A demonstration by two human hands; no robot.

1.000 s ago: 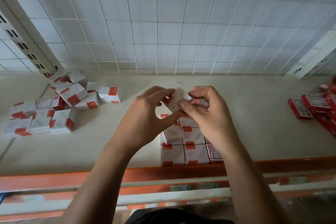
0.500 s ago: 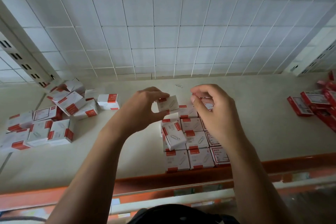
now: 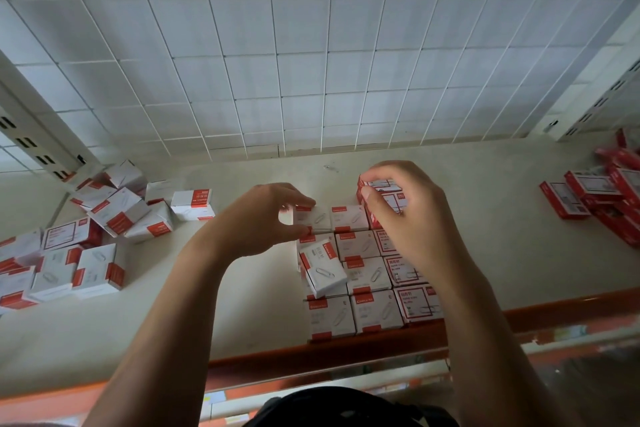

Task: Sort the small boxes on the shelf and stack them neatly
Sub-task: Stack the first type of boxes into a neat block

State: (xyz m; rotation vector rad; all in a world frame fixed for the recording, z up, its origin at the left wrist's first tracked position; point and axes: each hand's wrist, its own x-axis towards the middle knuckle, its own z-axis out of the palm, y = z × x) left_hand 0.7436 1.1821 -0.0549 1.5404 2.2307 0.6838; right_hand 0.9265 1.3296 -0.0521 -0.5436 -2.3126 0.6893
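Perhaps half done: the left hand [image 3: 259,222] pinches a white box [image 3: 315,218] and the right hand [image 3: 412,222] grips a red-framed box [image 3: 382,188] at the far end of the neat block [image 3: 367,291] by the near edge of the shelf [image 3: 242,315], while a crooked box [image 3: 322,270], the left pile [image 3: 86,239] and the right pile [image 3: 595,198] await sorting.

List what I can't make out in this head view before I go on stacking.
Head view:
Red boxes: pile cut off by the right edge.
Stack's right column: partly hidden by the right hand and forearm.
Loose white boxes: cut off at the left edge.
Label text: too small to read.
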